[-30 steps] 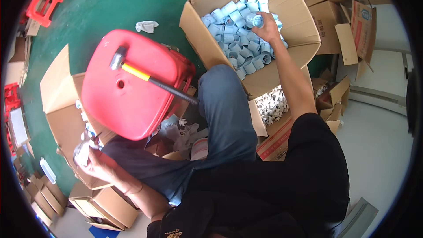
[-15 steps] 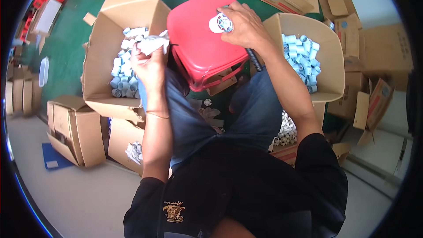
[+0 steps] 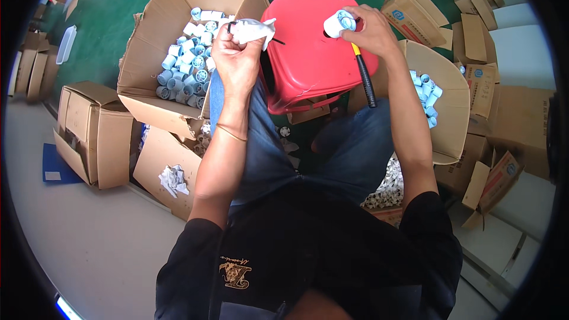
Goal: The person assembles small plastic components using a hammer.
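Note:
My left hand is closed on a crumpled white cloth, beside the left rim of a red plastic stool. A thin dark rod pokes out from the cloth toward the stool; what it belongs to is hidden. With its fingers around a short white-and-blue plastic cylinder, my right hand is over the right part of the stool seat. The cylinder's ribbed, open end faces up and to the right. Below that hand, a tool with a black and yellow handle lies over the stool's right edge; its head is not visible.
A large open carton on my left holds many similar cylinders; another carton on my right holds more. White plastic bits lie by my right thigh. Crumpled white cloth rests on cardboard at left. Several other cartons stand around.
The view has turned, so the stool and cartons appear shifted. The cylinder in my right hand is tilted differently, and more of the black and yellow handle shows. My left hand still grips the cloth.

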### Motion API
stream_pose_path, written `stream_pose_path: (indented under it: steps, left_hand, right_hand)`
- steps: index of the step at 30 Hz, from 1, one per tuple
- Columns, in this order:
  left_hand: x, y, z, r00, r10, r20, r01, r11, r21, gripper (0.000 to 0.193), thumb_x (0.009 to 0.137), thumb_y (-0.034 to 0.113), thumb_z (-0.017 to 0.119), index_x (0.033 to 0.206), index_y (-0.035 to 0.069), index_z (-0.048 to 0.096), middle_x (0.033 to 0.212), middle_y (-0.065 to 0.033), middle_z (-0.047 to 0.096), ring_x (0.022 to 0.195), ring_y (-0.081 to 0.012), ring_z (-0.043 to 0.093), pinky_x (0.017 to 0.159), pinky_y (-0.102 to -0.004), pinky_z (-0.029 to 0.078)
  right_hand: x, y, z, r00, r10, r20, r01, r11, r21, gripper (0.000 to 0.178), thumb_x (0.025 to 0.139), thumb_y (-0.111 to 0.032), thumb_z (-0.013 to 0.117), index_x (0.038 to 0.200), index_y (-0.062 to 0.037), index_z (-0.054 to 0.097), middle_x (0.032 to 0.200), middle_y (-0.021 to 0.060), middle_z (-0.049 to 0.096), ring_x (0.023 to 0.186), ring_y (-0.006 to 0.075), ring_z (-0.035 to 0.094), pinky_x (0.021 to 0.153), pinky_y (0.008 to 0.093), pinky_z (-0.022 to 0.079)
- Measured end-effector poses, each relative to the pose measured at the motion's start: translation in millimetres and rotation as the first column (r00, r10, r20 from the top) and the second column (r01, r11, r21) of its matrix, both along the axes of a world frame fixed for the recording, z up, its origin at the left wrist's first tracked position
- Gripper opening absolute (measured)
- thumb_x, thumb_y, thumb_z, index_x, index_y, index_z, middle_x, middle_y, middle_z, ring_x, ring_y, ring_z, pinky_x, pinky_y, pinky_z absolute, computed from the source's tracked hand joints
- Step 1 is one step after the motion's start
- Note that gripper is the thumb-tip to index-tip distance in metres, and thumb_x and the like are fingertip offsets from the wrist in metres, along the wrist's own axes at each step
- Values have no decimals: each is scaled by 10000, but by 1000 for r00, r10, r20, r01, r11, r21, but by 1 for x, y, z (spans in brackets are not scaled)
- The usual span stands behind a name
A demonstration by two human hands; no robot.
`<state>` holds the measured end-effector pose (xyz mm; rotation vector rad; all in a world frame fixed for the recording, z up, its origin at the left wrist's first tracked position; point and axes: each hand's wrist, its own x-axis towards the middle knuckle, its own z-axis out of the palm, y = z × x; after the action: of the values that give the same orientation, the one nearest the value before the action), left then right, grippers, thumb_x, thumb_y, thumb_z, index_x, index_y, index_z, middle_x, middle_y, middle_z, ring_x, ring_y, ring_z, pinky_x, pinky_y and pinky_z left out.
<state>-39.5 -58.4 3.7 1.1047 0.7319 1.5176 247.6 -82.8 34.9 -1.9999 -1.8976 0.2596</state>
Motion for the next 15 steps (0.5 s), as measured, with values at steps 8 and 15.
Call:
stream_pose_path:
  steps: [8,15]
  left_hand:
    - [4,1,4,1000,10,-24,-10,1000,5,218,803,-66,701,979,-12,586,872,-95,695,725,-96,650,637,-174,500]
    - [38,21,26,991,-52,-127,62,995,80,217,783,-88,687,958,-12,583,876,-100,700,744,-101,663,648,-170,505]
  right_hand:
    - [-22,1,-11,982,52,180,-44,998,-50,646,676,-187,752,1294,-77,599,1127,89,622,1053,304,551,929,380,439]
    - [-21,-34,-17,993,-101,-55,113,946,303,759,713,-145,747,1413,-71,463,1260,129,548,1084,329,535,948,411,431]
